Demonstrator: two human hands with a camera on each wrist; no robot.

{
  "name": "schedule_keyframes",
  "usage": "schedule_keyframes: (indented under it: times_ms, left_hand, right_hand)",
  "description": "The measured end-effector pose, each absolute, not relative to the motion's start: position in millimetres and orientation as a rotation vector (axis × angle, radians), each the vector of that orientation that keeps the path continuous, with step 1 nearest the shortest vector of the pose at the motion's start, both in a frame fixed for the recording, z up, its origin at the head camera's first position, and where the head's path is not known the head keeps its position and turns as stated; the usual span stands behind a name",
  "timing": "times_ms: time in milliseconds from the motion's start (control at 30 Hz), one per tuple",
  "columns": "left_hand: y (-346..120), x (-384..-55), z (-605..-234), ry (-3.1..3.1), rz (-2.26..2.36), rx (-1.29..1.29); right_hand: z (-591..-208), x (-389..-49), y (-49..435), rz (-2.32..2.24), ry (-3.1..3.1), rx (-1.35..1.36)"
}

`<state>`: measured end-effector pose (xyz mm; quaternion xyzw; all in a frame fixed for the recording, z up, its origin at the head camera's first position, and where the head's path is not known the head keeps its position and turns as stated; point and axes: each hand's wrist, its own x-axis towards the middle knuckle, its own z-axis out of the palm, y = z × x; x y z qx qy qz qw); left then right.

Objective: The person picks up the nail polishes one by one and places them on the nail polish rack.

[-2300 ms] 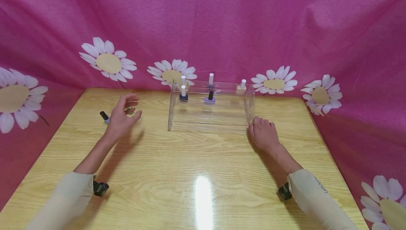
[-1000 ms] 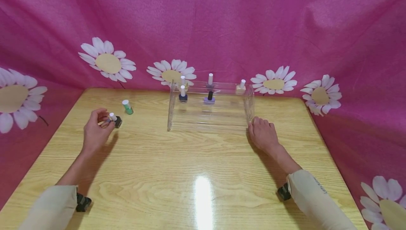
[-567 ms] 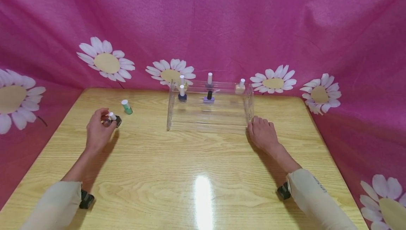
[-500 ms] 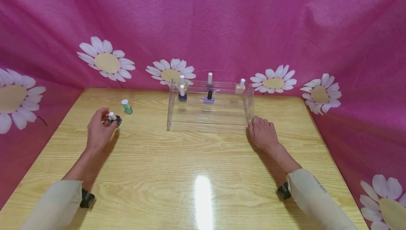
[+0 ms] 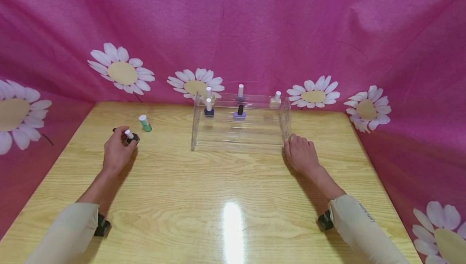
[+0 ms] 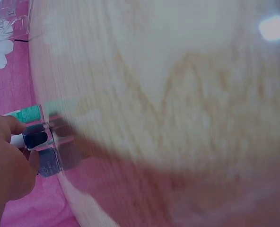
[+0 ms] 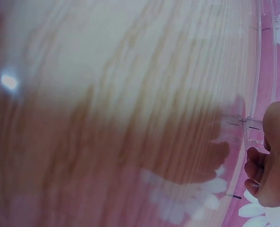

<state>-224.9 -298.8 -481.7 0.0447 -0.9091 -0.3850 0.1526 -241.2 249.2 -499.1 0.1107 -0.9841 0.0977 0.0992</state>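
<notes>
At the left of the table, my left hand (image 5: 117,151) pinches a dark nail polish bottle (image 5: 134,138) with a white cap between thumb and fingers. The left wrist view shows that dark bottle (image 6: 36,136) with a green bottle (image 6: 29,113) on one side and a blue-grey bottle (image 6: 49,162) on the other. In the head view the green bottle (image 5: 146,125) stands just behind the hand, while only a black cap (image 5: 114,129) shows past the fingers. My right hand (image 5: 303,152) holds the front right corner of a clear stepped rack (image 5: 240,138), fingers curled.
On the rack's upper steps stand a navy bottle (image 5: 209,112), a lilac bottle (image 5: 239,115) with a black cap, a greyish-purple bottle (image 5: 240,97) and a cream bottle (image 5: 275,102). A pink flowered cloth (image 5: 255,33) hangs around the wooden table (image 5: 182,207).
My left hand first drew back from beside the green bottle to the dark bottle. Lately it has shifted slightly right, its fingers closing in on that bottle. The right hand stays at the rack.
</notes>
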Motion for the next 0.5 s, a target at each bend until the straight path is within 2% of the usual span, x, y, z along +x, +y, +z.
schedule_keyframes:
  times_ms: [500]
  left_hand:
    - [-299.4, -224.3, -481.8, -2.64, -1.11, 0.02]
  right_hand:
    - [-497.8, -240.4, 248.6, 0.28, -2.909, 0.325]
